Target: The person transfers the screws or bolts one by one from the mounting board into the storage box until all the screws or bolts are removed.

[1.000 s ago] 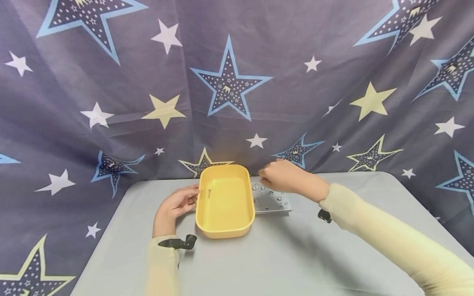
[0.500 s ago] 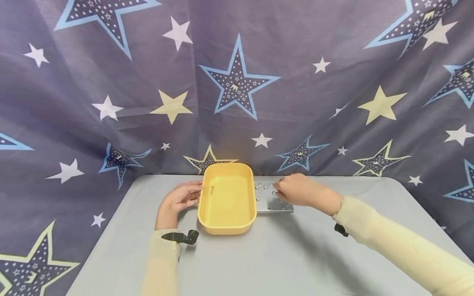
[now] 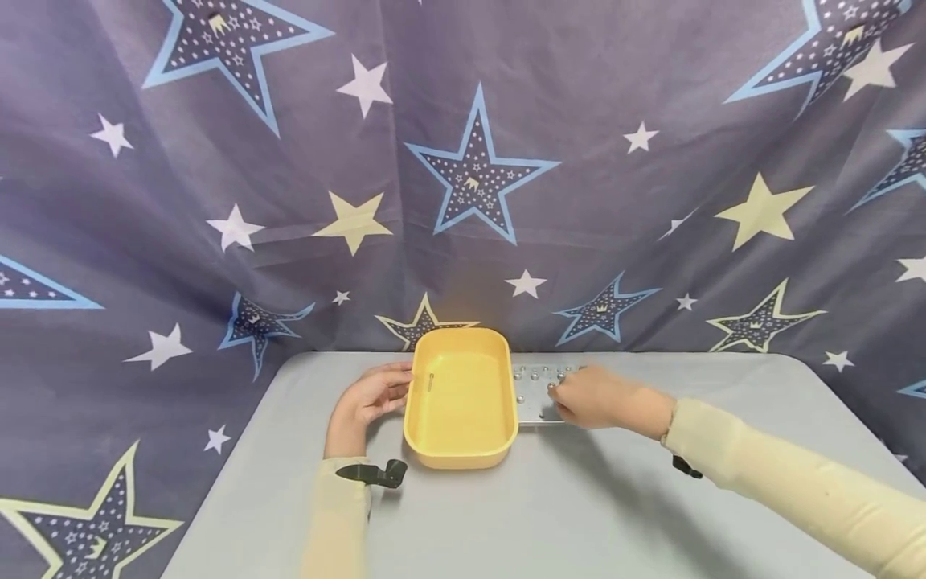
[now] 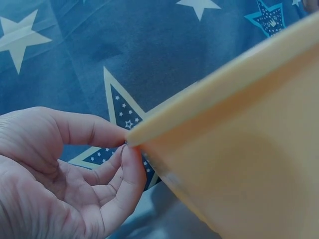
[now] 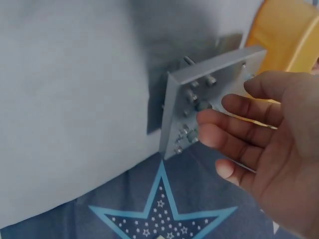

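Seen from the head camera, a person in pale yellow sleeves [image 3: 338, 519] works with both hands at a grey-covered table [image 3: 463, 515] set against a purple star-print cloth [image 3: 311, 145]. The left hand [image 3: 370, 396] steadies the left side of a yellow tray [image 3: 463, 410], in which a single thin screw [image 3: 431, 382] lies near the left wall. Just to the tray's right sits a flat metal plate [image 3: 531, 408] studded with bolts [image 3: 535, 375]; the right hand [image 3: 599, 396] is over its right part, fingers bent downward among the bolts. A dark wrist device [image 3: 373, 474] is visible on the left forearm. From the left wrist, the bent fingers of the left hand come together at the tip, pinching the tray's rim at a corner, the star print behind. From the right wrist, the right hand's fingers are half bent and slightly apart beside the bolts, thumb and forefinger parted, holding nothing that can be seen; whether a fingertip touches a bolt cannot be told. The plate casts a shadow on the table, and the tray shows beyond its far end.
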